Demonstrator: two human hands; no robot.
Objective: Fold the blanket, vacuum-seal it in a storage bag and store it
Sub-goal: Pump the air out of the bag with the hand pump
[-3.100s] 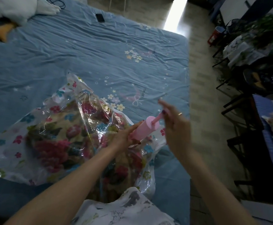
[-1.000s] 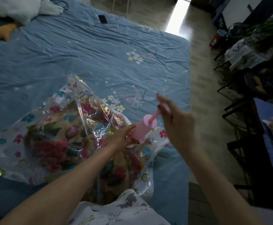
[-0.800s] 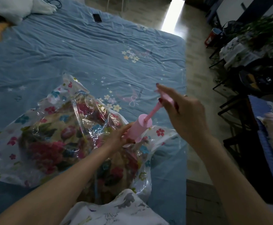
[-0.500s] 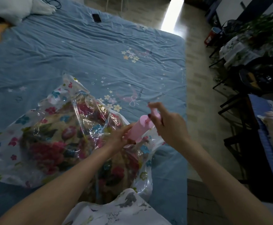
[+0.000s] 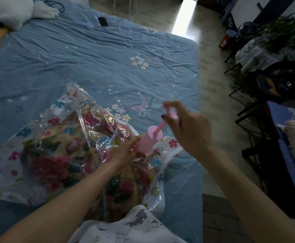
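A folded floral blanket (image 5: pixel 55 158) lies inside a clear storage bag (image 5: pixel 6 163) printed with small flowers, on the blue bed sheet (image 5: pixel 90 58). A pink hand pump (image 5: pixel 149 140) stands tilted on the bag near its right side. My left hand (image 5: pixel 127 151) grips the pump's cylinder at its base. My right hand (image 5: pixel 187 127) is shut on the pump's handle, with the pink rod drawn out of the cylinder.
A black phone (image 5: pixel 103 21) lies at the far side of the bed. A white and orange plush toy (image 5: pixel 4 13) sits at the top left. Right of the bed are tiled floor (image 5: pixel 211 102), dark chairs (image 5: pixel 259 120) and a plant (image 5: pixel 282 32).
My right hand pushed the handle down into the cylinder, then pulled it back out up and to the right. My left hand stayed on the cylinder.
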